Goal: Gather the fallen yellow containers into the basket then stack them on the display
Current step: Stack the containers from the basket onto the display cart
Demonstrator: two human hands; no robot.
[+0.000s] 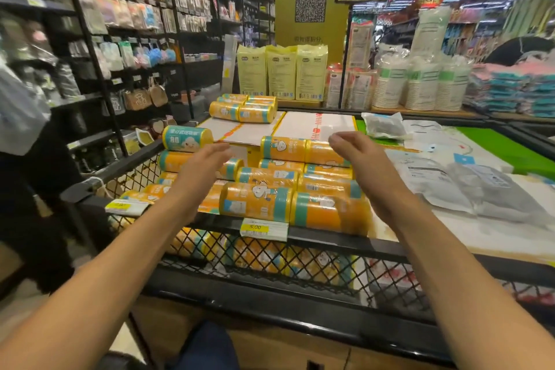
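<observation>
Several yellow containers (255,203) with teal bands lie stacked on their sides in a black mesh-fronted display bin (300,239). One container (186,138) sits atop the left stack, and a small group (243,108) rests farther back on white cardboard (315,126). My left hand (204,167) hovers over the left stack with fingers straight, holding nothing. My right hand (354,150) hangs above the right stack, fingers loosely curled and empty. No basket is in view.
Flat plastic-wrapped packs (468,186) lie on the display to the right. Yellow price tags (264,228) hang on the bin's front rail. Tall yellow packs (280,72) and paper cup stacks (420,84) stand behind. Black shelving (120,39) lines the left aisle.
</observation>
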